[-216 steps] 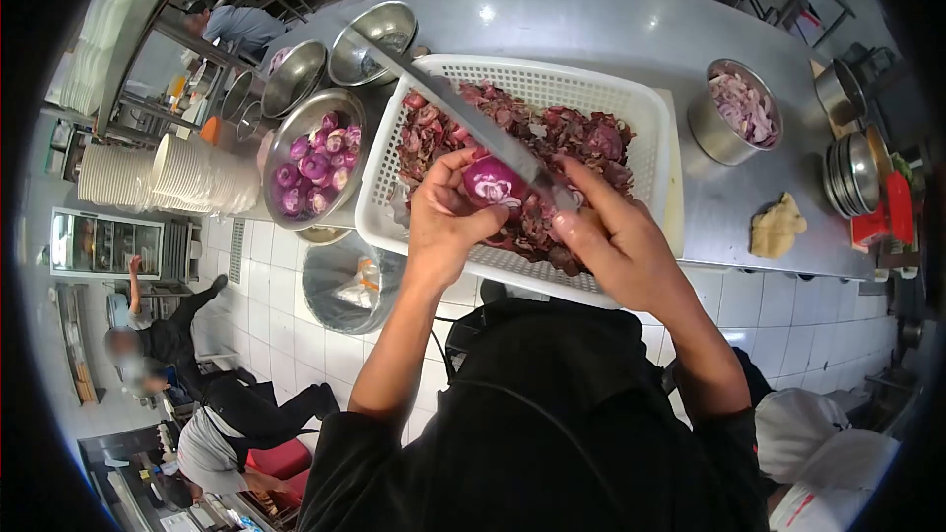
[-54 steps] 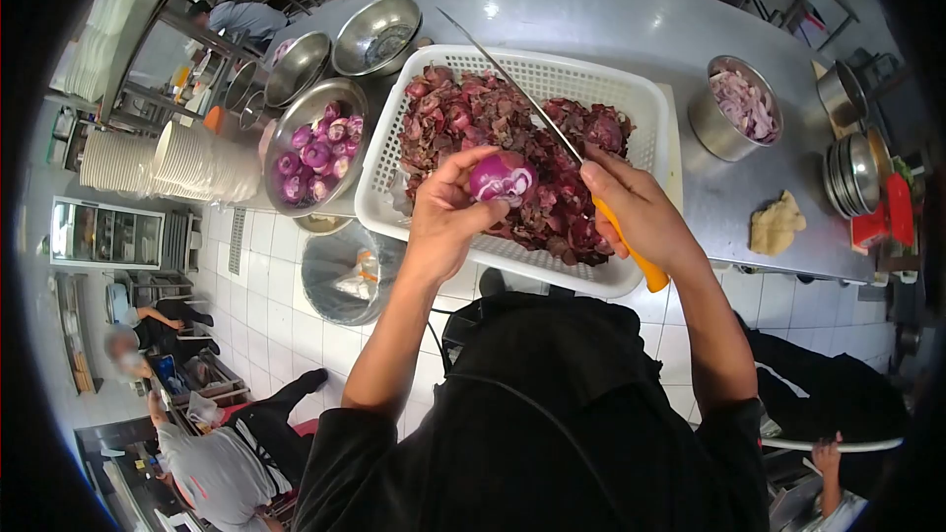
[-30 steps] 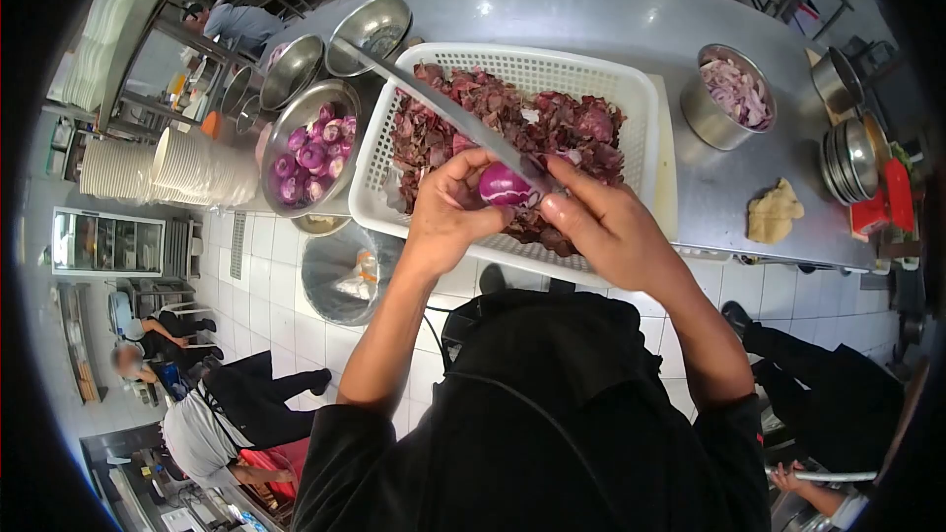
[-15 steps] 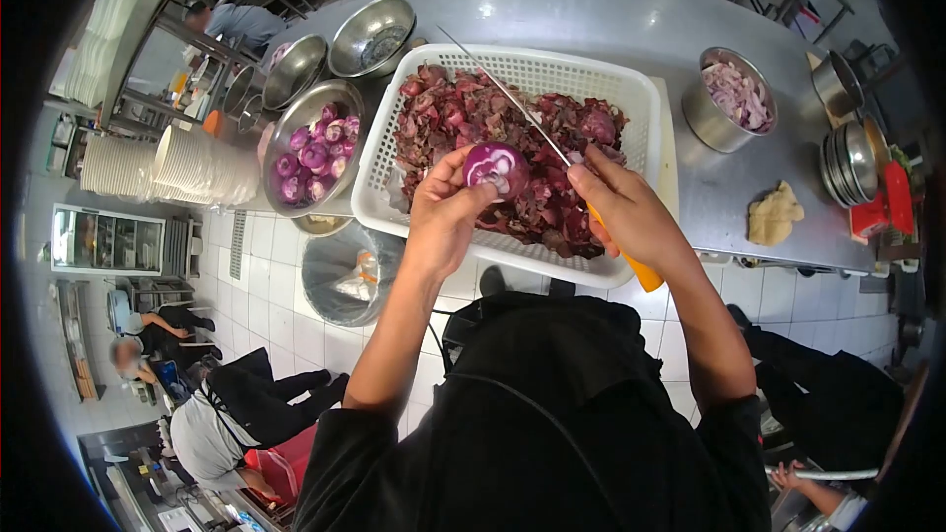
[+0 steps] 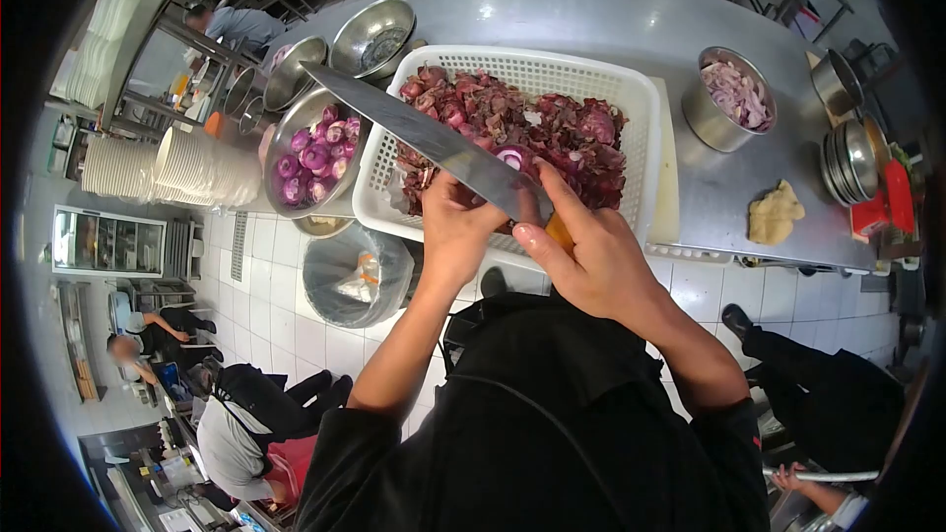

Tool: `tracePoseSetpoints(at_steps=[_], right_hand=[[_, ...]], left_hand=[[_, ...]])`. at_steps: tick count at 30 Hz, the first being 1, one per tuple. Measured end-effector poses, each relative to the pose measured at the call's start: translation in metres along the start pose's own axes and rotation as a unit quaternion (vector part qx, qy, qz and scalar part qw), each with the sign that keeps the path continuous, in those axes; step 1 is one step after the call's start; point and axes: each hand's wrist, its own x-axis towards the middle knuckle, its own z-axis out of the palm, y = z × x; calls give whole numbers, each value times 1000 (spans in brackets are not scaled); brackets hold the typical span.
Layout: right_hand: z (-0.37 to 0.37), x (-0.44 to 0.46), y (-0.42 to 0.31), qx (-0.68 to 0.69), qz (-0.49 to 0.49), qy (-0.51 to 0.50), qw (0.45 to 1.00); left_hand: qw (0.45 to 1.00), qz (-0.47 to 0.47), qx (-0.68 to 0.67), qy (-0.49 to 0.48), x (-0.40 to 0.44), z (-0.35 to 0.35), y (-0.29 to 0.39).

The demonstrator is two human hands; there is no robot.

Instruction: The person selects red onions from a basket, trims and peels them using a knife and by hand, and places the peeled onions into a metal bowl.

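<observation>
My right hand (image 5: 596, 251) grips a large kitchen knife (image 5: 414, 133), its fingers around the orange handle. The broad blade points to the far left and lies flat-side up across the near part of the basket. Just under the blade, my left hand (image 5: 458, 227) is closed around a red onion (image 5: 514, 155). A cut face with pale rings shows past the blade's far edge; the blade hides the rest of the onion and most of my left fingers. Below both hands, a white perforated basket (image 5: 645, 153) is heaped with red onion skins (image 5: 581, 123).
A steel bowl of peeled red onions (image 5: 313, 153) stands left of the basket, near empty-looking bowls (image 5: 374, 34). To the right are a pot of cut onions (image 5: 734, 99) and a yellow cloth (image 5: 776, 214). A lined bin (image 5: 355, 281) stands below; co-workers are at left and right.
The knife has swung left and turned its flat side up over the onion. My right hand has moved left and closer to my left hand, which has lowered slightly.
</observation>
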Motion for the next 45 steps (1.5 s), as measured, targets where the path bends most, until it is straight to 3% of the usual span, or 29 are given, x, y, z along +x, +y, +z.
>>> tracePoseSetpoints(at_steps=[18,23,24,25,28,31,35,38,41,45], right_hand=[[6,4,0,-43,-21,26,999],[7,7,3,59,52,29,996],[5,8,3,77,67,21,995],[-5,11,-7,102,159,-46,981],[0,18,-7,159,132,-37,978],[-13,12,-11,276,235,-70,930],[-18,11,-6,279,241,-96,925],[-12,10,-6,248,217,-51,943],[-17,18,12,213,267,2,940],[-33,24,26,232,305,-35,923]], left_hand=[[998,61,15,12,-5,4,-3],[999,37,4,5,-4,-6,-14],[998,69,11,10,-4,-3,-11],[998,50,-41,-10,-4,-6,-11],[998,58,-12,-1,2,-18,-19],[998,13,-58,-22,-3,-9,-9],[996,9,-80,-32,-5,-11,-17],[995,13,-93,-32,-7,-11,-18],[991,35,-127,-38,-9,-18,-15],[987,40,-152,-41,-12,-22,-7]])
